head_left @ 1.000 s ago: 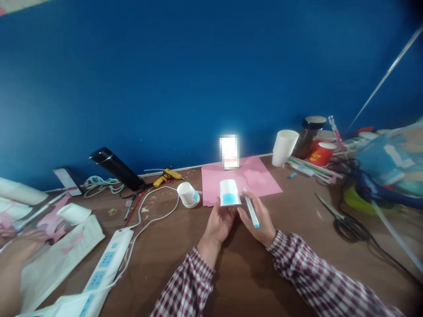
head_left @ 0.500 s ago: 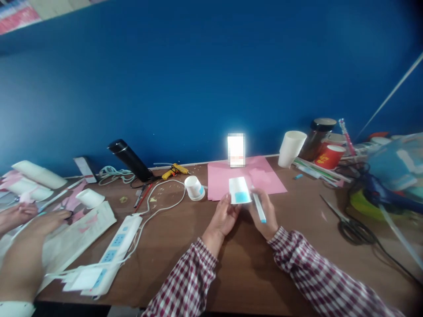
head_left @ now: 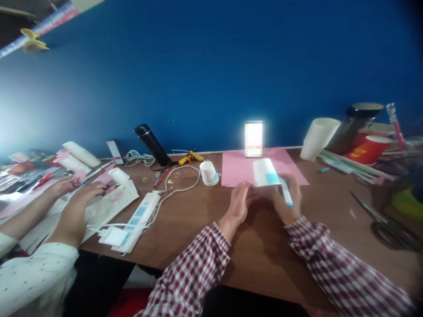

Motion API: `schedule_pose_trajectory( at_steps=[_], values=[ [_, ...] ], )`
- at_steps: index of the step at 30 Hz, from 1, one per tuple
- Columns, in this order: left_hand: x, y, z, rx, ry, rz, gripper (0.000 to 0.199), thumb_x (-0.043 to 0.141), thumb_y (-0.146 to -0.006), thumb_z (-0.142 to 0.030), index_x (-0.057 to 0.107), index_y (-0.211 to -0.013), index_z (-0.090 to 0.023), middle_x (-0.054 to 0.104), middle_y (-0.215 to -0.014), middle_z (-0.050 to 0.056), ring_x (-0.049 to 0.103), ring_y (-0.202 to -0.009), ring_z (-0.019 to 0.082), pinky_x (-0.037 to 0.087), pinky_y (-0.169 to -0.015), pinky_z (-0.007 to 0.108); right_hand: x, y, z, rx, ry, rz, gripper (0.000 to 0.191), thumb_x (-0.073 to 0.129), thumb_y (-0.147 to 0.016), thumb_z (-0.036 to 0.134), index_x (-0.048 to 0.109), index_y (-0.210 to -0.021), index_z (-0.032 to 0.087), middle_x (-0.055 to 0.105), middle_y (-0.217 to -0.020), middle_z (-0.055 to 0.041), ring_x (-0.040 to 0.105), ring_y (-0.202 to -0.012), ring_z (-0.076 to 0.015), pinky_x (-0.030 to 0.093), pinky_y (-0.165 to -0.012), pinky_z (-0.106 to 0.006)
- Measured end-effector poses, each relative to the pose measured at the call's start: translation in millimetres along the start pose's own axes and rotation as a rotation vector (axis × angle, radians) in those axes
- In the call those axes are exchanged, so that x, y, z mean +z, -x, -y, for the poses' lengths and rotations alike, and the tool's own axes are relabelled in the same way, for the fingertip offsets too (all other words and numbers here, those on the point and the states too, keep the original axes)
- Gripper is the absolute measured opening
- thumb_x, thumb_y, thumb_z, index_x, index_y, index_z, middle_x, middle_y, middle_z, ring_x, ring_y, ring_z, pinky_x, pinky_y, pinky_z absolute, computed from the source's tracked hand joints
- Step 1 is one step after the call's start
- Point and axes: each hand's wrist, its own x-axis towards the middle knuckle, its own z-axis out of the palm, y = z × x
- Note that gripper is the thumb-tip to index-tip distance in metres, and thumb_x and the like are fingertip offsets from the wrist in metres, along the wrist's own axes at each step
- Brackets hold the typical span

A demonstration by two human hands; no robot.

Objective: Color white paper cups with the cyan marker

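A white paper cup (head_left: 263, 172) with a blue patch on its side is upside down and slightly tilted in my right hand (head_left: 291, 200). That hand also grips a white marker with a blue tip (head_left: 285, 192), pointing down. Just left of the cup, my left hand (head_left: 240, 201) has thumb and fingers apart and looks empty, its fingertips blurred near the rim. Behind both hands lies a pink paper sheet (head_left: 236, 169). Another upturned paper cup (head_left: 208, 172) with a blue patch stands on the table to the left.
A power strip (head_left: 140, 220) with cables lies left, near a co-worker's hands (head_left: 81, 198). A bright blurred-out rectangle (head_left: 254, 138) stands behind the pink sheet. At right are stacked white cups (head_left: 319, 138), a red cup (head_left: 369, 149), a small blue cap (head_left: 324, 170) and scissors (head_left: 385, 226).
My left hand has come off the cup, which is now in the right hand along with the marker. The view has swung left, showing more of the co-worker's arms.
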Motion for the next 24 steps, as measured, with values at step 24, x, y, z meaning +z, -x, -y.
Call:
schedule_pose_trajectory(
  at_steps=[24],
  values=[
    [14.4,5,1,-0.158,0.021,0.116,0.047,0.080,-0.053,-0.050,0.060,-0.070,-0.012,0.056,-0.066,-0.001,0.052,-0.057,0.007,0.043,-0.060,0.024,3,4,-11,-0.282,0.299,-0.007,0.036,0.061,-0.075,0.039,0.059,-0.105,0.019,0.066,-0.083,-0.0053,0.064,-0.066,-0.0185,0.048,-0.068,-0.027]
  ],
)
